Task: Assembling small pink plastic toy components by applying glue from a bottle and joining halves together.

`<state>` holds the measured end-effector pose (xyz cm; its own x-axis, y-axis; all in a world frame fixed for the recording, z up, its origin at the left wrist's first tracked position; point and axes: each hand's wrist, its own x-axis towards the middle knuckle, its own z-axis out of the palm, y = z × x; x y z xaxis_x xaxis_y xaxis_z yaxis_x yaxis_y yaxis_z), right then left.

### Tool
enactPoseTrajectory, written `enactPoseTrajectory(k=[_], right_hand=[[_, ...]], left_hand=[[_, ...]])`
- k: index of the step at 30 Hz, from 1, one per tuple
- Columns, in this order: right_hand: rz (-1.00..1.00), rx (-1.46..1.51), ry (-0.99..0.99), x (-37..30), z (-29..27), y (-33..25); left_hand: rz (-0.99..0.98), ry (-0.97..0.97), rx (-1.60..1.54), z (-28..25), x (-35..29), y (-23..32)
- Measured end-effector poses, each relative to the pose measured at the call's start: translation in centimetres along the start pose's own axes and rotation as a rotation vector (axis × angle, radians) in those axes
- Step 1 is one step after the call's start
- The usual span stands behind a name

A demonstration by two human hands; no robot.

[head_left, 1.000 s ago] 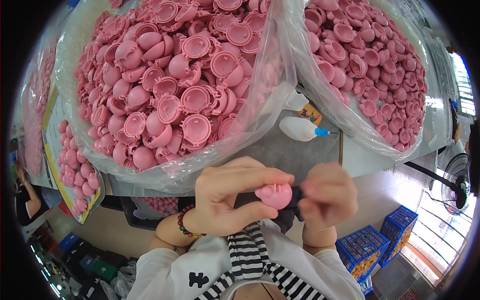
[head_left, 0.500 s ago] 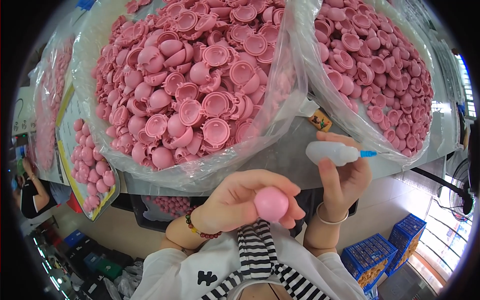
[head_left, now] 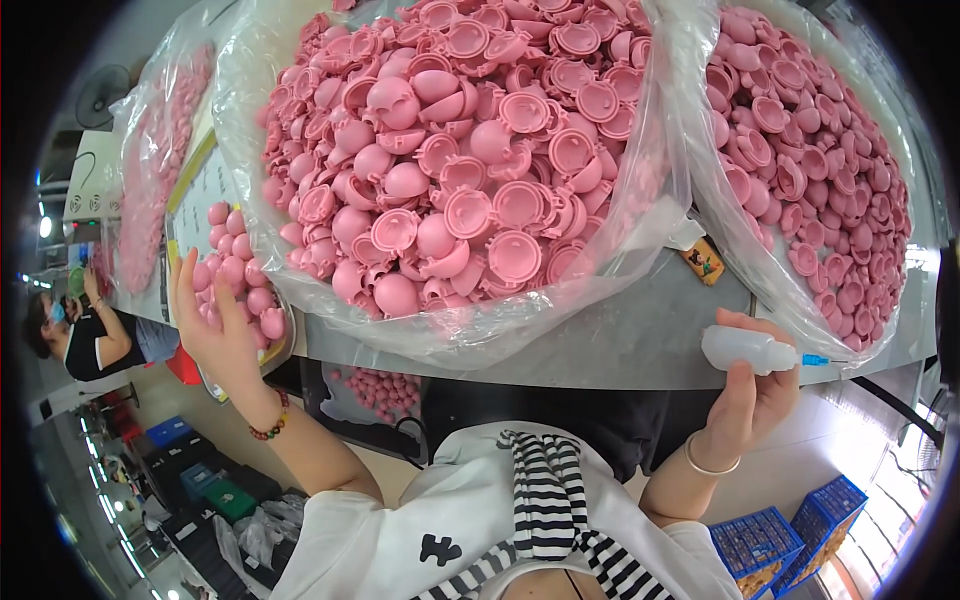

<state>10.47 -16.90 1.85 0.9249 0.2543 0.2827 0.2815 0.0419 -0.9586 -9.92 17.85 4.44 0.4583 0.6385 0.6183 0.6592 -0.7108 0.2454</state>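
My left hand (head_left: 222,345) is over the near end of a shallow tray (head_left: 208,186) at the left, beside a cluster of closed pink balls (head_left: 232,247). Its fingers are stretched and apart, with no ball visible in the grasp. At the right, my right hand (head_left: 752,400) grips a translucent white squeeze bottle (head_left: 735,348). The bottle lies sideways, its blue needle tip (head_left: 816,360) pointing right. Between the hands and farther off, a large clear plastic bag (head_left: 430,345) holds a heap of loose pink half shells (head_left: 468,213).
A second bag of pink half shells (head_left: 800,185) stands at the right. A small yellow box (head_left: 704,262) lies between the bags. Under the table edge is a dark bin with pink pieces (head_left: 385,393). Blue crates (head_left: 755,545) stand lower right. A co-worker (head_left: 105,335) sits far left.
My left hand has gone from the middle to the tray at the left, and the pink ball it held is no longer in it. The right hand still holds the bottle. The view has shifted left.
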Motion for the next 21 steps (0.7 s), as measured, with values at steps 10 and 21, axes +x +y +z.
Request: enactPoseTrajectory(k=[10, 21], right_hand=[[-0.005, 0.002, 0.008, -0.7, 0.7, -0.6], [0.202, 0.771, -0.094, -3.0, 2.2, -2.7]], left_hand=[[0.315, -0.175, -0.404, 3.3, -1.5, 11.7], [0.025, -1.049, -1.872, 2.1, -7.7, 19.6]])
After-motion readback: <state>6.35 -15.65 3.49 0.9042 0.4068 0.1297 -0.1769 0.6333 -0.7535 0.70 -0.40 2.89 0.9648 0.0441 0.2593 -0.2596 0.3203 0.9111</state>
